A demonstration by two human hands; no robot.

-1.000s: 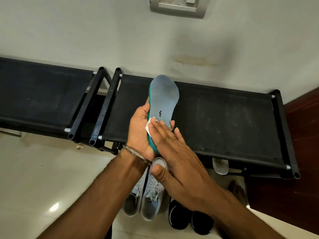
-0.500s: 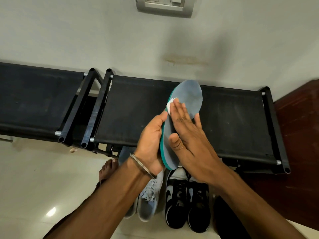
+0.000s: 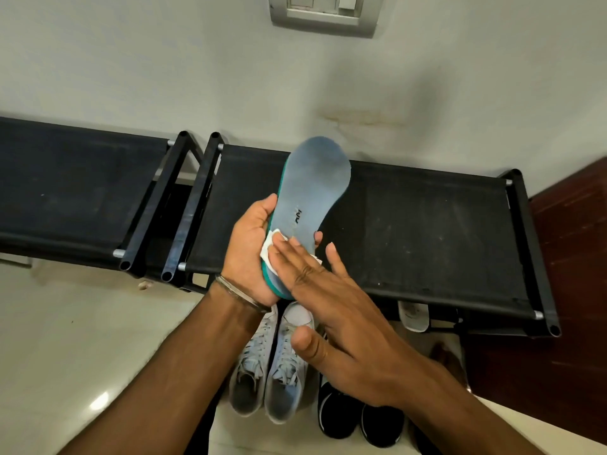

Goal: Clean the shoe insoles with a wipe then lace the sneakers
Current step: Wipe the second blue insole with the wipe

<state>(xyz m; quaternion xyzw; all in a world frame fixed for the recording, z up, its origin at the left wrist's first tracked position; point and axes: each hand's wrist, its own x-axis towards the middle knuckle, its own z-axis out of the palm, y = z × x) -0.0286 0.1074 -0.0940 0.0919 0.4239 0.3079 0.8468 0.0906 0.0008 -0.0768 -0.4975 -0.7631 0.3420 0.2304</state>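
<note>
Insole [image 3: 315, 188] in left hand [image 3: 249, 254]: pale blue-grey top, teal edge, small dark print mid-length. Wipe [image 3: 270, 249] under right hand [image 3: 341, 323] fingers: white. Bangle [image 3: 238, 293] on left wrist: silver. Sneakers [image 3: 269, 366] below hands: light grey, grey laces. Shoes [image 3: 358, 418] right of those: black, white trim. Rack [image 3: 427, 231] behind hands: black fabric, black frame. Wall [image 3: 164, 70]: off-white, yellowish stain.

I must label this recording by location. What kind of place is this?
Probably a home entryway or shoe-storage corner: a black fabric shoe rack stands against a plain wall with a switch plate, and grey sneakers and black sneakers sit on the tiled floor.
</note>
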